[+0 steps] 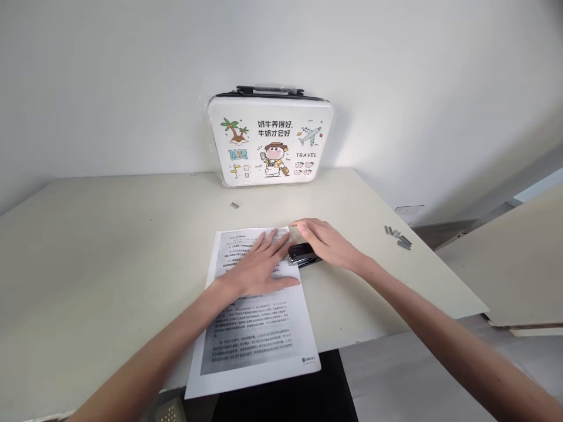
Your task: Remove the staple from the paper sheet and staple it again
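Observation:
A printed sheet of paper [253, 351] lies on the table, its lower end reaching past the front edge. My left hand [260, 266] rests flat on the sheet's upper half with fingers spread, covering part of the text. A black stapler [302, 253] stands at the sheet's right edge, its front end meeting the paper. Over the stapler's rear lies my right hand [325, 241], palm down, fingers stretched forward and thumb side toward the paper. The back of the stapler is hidden under that hand.
Against the wall at the table's back stands a white cartoon-printed case [272, 140] with a black handle. Several staple strips [403, 241] lie near the right edge of the table [109, 252]. One more small staple strip [234, 205] sits in front of the case.

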### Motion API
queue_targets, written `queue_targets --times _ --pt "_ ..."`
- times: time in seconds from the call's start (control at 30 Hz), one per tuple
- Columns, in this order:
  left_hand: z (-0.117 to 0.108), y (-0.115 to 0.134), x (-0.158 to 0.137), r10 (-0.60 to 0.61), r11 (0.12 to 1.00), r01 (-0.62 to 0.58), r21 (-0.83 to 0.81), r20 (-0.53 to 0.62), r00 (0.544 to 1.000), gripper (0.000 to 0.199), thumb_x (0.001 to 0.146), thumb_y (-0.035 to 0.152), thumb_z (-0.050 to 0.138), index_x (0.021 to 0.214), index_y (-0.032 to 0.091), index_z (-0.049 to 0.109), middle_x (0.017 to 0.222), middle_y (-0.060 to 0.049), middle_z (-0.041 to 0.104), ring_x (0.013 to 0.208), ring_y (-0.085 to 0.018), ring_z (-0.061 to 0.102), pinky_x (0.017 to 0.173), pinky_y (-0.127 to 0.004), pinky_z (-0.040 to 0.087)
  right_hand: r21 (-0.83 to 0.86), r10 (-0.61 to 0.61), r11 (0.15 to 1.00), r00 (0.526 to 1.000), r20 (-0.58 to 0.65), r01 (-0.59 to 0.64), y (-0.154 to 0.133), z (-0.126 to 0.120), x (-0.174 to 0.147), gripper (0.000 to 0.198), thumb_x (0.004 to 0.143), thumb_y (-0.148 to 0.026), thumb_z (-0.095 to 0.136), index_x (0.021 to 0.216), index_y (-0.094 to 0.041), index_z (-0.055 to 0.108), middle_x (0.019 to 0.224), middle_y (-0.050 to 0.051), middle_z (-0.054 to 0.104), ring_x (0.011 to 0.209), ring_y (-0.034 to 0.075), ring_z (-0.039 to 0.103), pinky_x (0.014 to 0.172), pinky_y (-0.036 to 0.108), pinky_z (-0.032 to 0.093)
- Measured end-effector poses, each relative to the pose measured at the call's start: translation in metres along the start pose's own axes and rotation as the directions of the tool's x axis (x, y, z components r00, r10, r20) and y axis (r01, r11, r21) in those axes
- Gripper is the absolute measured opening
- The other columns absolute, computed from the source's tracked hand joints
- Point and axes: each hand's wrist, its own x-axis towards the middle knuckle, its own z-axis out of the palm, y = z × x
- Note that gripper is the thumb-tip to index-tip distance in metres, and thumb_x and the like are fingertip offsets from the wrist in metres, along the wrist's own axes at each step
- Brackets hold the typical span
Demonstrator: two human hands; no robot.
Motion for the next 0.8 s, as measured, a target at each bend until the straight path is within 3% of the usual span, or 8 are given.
queue_targets --times 0.23,0.47,0.8 --pt "0.017 0.007 -0.003 -0.038 0.999 0.036 -0.029 -0.084 0.996 0.097 0.097 0.083 0.039 0.171 0.026 0.013 0.177 -0.005 0.015 0.163 -0.036 -0.003 0.132 -0.06 0.002 -0.078 0.013 0.997 0.98 0.199 0.002 -0.024 0.01 0.011 0.053 0.111 -0.057 0.025 0.139 -0.036 0.065 0.152 -0.001 0.061 0.143 0.025 0.054 0.119 0.048 0.042" --pt "0.02 0.01 -0.005 -0.065 0.998 0.062 -0.031 -0.134 0.989 0.097 0.098 0.084 0.033 0.171 0.024 0.012 0.177 -0.007 0.015 0.164 -0.037 0.0 0.132 -0.06 0.003 -0.206 0.133 0.974 0.974 0.184 -0.094 -0.031 0.016 0.011 0.051 0.111 -0.049 0.025 0.137 -0.036 0.066 0.154 -0.001 0.06 0.141 0.027 0.057 0.115 0.051 0.048" --pt "0.019 0.013 -0.005 -0.077 0.997 0.074 -0.024 -0.138 0.987 0.096 0.099 0.081 0.036 0.171 0.022 0.013 0.177 -0.008 0.017 0.163 -0.038 0.001 0.133 -0.06 0.004 -0.298 0.169 0.948 0.972 0.163 -0.115 -0.03 0.024 0.012 0.048 0.111 -0.046 0.026 0.138 -0.035 0.064 0.157 -0.001 0.056 0.146 0.026 0.051 0.117 0.052 0.046"
